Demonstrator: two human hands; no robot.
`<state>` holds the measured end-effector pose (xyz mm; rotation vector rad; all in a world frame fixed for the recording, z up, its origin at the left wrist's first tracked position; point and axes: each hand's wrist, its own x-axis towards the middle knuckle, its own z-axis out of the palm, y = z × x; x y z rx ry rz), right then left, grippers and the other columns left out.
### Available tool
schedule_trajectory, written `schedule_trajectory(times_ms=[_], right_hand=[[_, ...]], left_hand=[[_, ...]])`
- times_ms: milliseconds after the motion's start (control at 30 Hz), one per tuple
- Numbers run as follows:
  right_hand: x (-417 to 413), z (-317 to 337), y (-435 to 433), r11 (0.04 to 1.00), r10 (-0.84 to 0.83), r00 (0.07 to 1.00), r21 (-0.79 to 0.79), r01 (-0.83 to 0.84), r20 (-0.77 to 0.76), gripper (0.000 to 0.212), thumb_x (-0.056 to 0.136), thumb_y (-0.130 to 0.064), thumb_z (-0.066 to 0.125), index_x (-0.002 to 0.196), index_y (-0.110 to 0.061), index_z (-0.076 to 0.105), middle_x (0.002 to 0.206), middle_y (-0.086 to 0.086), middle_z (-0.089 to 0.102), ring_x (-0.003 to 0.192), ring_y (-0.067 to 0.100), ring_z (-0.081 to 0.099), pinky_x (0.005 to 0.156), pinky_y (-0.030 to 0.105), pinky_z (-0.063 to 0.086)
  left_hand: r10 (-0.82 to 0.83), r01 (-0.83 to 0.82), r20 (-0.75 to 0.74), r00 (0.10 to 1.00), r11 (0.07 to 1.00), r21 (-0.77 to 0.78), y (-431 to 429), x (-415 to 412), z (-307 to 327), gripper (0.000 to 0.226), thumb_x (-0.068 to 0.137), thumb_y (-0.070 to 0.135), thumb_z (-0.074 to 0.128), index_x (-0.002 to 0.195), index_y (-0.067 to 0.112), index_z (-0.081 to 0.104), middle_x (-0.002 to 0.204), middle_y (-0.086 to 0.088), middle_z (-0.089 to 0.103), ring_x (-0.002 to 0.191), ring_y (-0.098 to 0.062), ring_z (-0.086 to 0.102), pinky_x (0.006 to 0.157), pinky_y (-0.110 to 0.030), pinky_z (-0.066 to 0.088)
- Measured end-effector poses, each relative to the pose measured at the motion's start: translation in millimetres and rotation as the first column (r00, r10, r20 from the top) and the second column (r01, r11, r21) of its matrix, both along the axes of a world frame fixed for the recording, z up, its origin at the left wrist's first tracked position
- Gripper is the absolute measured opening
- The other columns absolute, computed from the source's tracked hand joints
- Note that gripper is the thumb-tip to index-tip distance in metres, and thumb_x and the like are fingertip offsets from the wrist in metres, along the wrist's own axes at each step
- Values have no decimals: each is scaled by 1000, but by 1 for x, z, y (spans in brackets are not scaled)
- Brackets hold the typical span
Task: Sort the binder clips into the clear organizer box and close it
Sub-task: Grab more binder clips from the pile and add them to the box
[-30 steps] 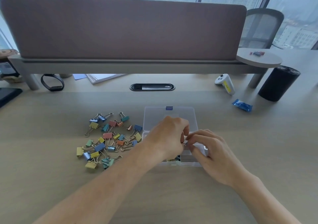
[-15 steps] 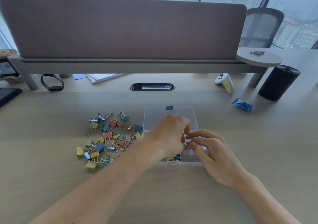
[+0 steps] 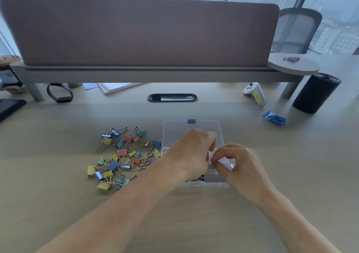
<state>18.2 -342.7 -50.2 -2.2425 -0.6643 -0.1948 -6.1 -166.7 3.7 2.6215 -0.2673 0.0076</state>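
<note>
— What are the hands doing?
— The left hand and right hand both pinch what seems to be a clip, mostly hidden, over the open organizer box. The loose binder clips lie on the worktop just to its left.
— Advice?
— Lower it into one compartment before letting go.

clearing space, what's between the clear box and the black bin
A blue packet lies between the box and the bin, shown in the head view.
</note>
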Motion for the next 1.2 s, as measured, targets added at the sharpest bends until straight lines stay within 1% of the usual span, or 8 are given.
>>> schedule_trajectory(times_ms=[133, 300, 400, 500, 700, 967, 1100, 1200], right_hand=[[1, 0, 3, 998, -37, 997, 39, 40, -70, 32, 74, -3, 85, 69, -34, 79, 93, -29, 71, 88, -2, 69, 76, 6, 43], [3, 3, 4, 998, -52, 990, 24, 56, -127, 33, 74, -9, 85, 68, -40, 76, 93, -31, 72, 93, 1, 68, 84, 17, 48], [-2, 3, 1, 1000, 15, 998, 2, -15, -53, 32, 78, -6, 78, 72, -37, 76, 97, -27, 72, 96, 0, 69, 86, 15, 48], [-6, -2, -1, 998, 63, 998, -31, -62, 23, 18, 86, -19, 67, 78, -30, 78, 102, -25, 69, 100, 3, 67, 87, 15, 46], [-8, -16, -3, 996, 67, 993, -59, -61, 101, 38, 99, -40, 48, 92, -23, 81, 104, -22, 66, 105, 6, 63, 90, 26, 49], [-13, -20, -4, 993, 89, 975, -94, -71, 204, 35, 102, -36, 47, 99, -23, 79, 109, -20, 66, 107, 7, 61, 92, 35, 50], [-15, -20, -6, 994, 65, 975, -98, -45, 211, 36, 102, -39, 47, 98, -24, 79, 110, -19, 65, 107, 6, 60, 92, 33, 51], [-14, -21, -6, 994, 48, 981, -110, -28, 189, 39, 103, -41, 45, 98, -25, 80, 112, -21, 64, 110, 5, 60, 94, 31, 51]], left_hand=[[1, -1, 1, 1000, 1000, -7, 0, -1, -2, 30, 81, 2, 73, 98, 21, 58, 86, 0, 68, 79, -18, 65, 76, -40, 60], [5, -5, -7, 1000, 1000, 4, -3, 1, 0, 30, 81, 4, 77, 101, 20, 60, 90, -3, 68, 83, -23, 66, 78, -43, 60], [16, -16, 10, 1000, 999, 34, -5, 3, -1, 30, 80, 8, 79, 101, 20, 60, 92, -4, 67, 85, -26, 65, 78, -43, 60], [15, -16, 20, 1000, 999, 39, -7, 2, -4, 29, 80, 10, 79, 101, 20, 61, 93, -5, 65, 84, -27, 65, 78, -43, 60], [27, -28, -11, 1000, 997, -76, 1, 3, -8, 26, 80, 11, 81, 94, 21, 62, 83, 3, 68, 78, -17, 66, 75, -39, 60], [5, -8, -25, 1000, 992, -128, 6, 6, -12, 23, 80, 0, 71, 92, 19, 69, 87, 3, 68, 81, -16, 68, 76, -36, 62], [2, -2, 1, 1000, 990, -138, 21, 4, -6, 17, 88, 4, 67, 99, 17, 71, 90, 5, 70, 76, -2, 63, 68, -7, 48], [69, -68, 10, 998, 994, -82, 61, 0, 9, 20, 89, 4, 65, 97, 21, 71, 88, 9, 68, 77, 2, 60, 68, -9, 45]])
